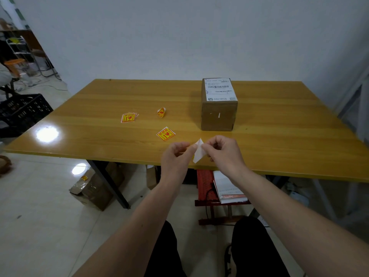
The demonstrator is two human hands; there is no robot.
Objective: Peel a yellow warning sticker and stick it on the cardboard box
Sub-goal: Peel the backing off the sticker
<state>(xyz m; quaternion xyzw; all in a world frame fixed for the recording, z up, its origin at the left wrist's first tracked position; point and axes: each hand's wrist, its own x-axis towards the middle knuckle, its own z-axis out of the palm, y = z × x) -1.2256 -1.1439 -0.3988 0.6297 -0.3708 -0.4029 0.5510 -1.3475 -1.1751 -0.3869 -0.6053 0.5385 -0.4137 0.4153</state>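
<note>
left hand [176, 154]: curled, pinching sticker [198, 151] | right hand [223, 151]: curled, pinching same sticker, apparently white-backed | cardboard box [218, 108]: beyond right hand

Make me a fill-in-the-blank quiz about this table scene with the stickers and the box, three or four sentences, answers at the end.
1. The left hand and right hand together pinch a white piece of ____.
2. The brown cardboard box has a white ____ label on its top.
3. The small stack of yellow warning stickers lies to the ____ of the box.
4. A single flat yellow warning sticker lies on the ____ table.

Missing words: paper; shipping; left; wooden
</note>
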